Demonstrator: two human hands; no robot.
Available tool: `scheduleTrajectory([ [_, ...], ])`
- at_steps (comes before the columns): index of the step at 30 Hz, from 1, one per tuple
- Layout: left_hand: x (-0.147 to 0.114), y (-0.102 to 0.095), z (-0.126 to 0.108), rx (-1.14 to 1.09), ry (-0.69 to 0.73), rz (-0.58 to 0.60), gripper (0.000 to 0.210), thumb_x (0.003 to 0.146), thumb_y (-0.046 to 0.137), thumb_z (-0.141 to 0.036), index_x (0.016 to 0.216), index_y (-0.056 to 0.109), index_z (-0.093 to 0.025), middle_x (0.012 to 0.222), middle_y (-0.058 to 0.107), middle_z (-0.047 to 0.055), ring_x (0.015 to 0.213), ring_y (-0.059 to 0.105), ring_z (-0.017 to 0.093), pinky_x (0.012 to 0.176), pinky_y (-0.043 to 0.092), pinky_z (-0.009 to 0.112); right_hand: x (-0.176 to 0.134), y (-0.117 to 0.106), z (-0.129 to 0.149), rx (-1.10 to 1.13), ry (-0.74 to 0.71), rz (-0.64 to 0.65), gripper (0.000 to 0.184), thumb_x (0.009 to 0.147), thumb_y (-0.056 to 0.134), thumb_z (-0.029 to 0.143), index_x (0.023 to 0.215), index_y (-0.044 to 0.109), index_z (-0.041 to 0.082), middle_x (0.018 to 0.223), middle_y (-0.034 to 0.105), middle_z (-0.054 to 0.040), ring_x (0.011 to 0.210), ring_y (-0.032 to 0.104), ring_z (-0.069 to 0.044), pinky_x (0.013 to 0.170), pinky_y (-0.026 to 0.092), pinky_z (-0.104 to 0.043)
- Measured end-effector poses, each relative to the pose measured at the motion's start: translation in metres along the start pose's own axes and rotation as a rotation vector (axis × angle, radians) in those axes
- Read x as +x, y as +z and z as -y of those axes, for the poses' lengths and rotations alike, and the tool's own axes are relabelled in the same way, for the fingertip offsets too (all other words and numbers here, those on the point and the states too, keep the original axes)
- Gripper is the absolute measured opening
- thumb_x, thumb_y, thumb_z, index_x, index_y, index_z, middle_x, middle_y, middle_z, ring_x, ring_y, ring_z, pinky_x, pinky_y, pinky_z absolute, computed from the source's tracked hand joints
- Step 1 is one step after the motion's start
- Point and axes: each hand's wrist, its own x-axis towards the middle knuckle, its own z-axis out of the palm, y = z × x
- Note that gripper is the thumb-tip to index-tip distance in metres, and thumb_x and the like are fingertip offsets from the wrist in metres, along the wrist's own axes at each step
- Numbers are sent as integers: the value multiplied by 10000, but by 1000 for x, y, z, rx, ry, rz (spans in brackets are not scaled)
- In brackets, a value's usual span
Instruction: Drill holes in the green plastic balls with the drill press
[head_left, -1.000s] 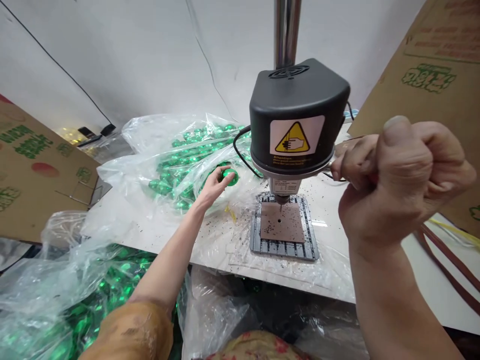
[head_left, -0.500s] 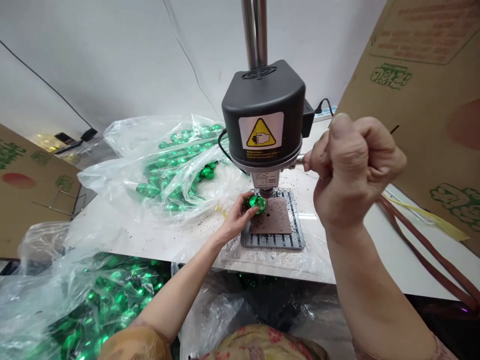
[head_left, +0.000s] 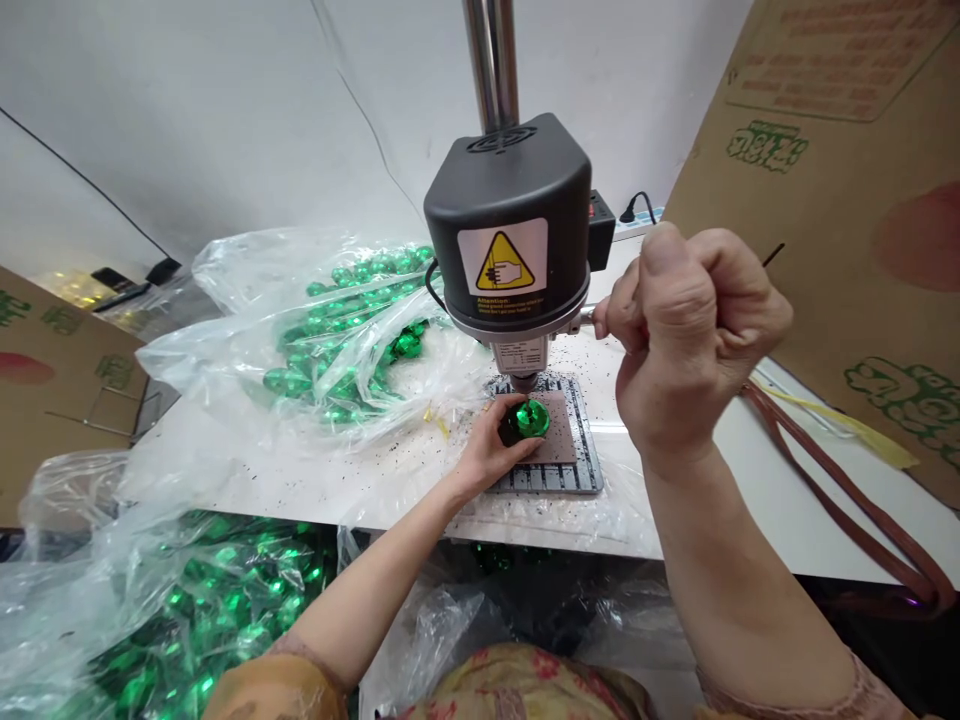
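Note:
A shiny green faceted ball (head_left: 533, 419) sits under the chuck of a black bench drill press (head_left: 510, 230). Thumb and fingers of my left hand (head_left: 495, 445) close round its left side, above the brown board (head_left: 561, 440) on the slotted metal base (head_left: 589, 455). My right hand (head_left: 694, 345) is a fist beside the drill head, wrapped round the feed lever (head_left: 583, 320), of which only a short metal piece shows. The drill tip, if it touches the ball, is too small to make out.
Clear plastic bags (head_left: 247, 350) with many green balls (head_left: 352, 320) lie on the white table (head_left: 225, 470) to the left; another bag of green balls (head_left: 225, 590) is below its edge. A cardboard box (head_left: 847, 250) stands right, near brown straps (head_left: 840, 500). Dark shavings are scattered about the base.
My left hand has brought the green ball rightward over the middle of the board and turned it. My right hand stays on the lever. The whole view has shifted slightly.

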Motion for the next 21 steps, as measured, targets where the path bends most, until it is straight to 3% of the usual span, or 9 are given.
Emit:
scheduleTrajectory([
  [6,-1,4,3,35,-18,-17,554,766,860,-341,1249,620,-218,1225,691,102,1122,643,286,1010,511,468,-1,-2,-3,22,-10,1,447,920,642,314,603,346,208,513,290,58,464,352,-63,482,279,-290],
  [12,-1,4,8,11,-12,-2,543,783,854,-363,1254,618,-231,1234,680,95,1149,631,289,1025,499,466,-14,-2,-11,25,-120,-73,498,911,644,291,559,304,201,499,241,58,436,310,-51,485,341,-295],
  [21,-2,5,9,5,12,-11,538,791,854,-392,1252,621,-241,1220,684,83,1137,636,282,1009,517,441,-23,-7,-20,34,-207,-53,499,897,626,242,573,250,190,479,209,64,400,235,-41,436,292,-280],
])
